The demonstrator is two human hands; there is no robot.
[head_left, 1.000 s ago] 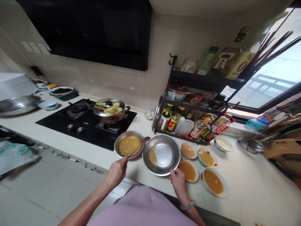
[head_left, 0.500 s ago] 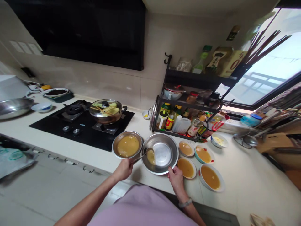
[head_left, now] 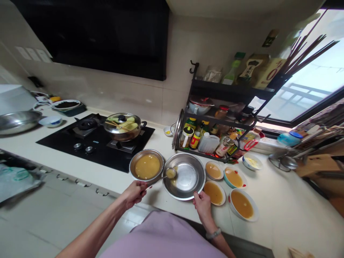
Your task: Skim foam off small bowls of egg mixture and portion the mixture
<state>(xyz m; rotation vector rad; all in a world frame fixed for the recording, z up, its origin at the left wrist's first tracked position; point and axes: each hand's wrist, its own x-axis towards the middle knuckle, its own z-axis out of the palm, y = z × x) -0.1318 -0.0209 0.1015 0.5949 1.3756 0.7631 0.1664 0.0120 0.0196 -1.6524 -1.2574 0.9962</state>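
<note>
My left hand (head_left: 135, 192) is closed round the handle of a metal ladle (head_left: 170, 173). The ladle's bowl is full of yellow liquid and hangs over the left side of a large steel bowl (head_left: 188, 191). My right hand (head_left: 202, 201) grips that bowl's near rim and tilts it toward me. A smaller steel bowl (head_left: 133, 164) full of the same yellow liquid sits just to the left. Several small dishes of yellow liquid (head_left: 242, 203) stand to the right.
A black hob (head_left: 91, 143) carries a lidded pot (head_left: 124, 126). At the back stands a black rack (head_left: 223, 118) of bottles and jars. A wok (head_left: 16, 121) and plates are at the far left. A small bowl (head_left: 252, 162) lies right of the rack.
The ladle went from the small steel bowl across into the large bowl, dipped into the liquid there, and now comes up full. My right hand keeps hold of the large bowl's rim.
</note>
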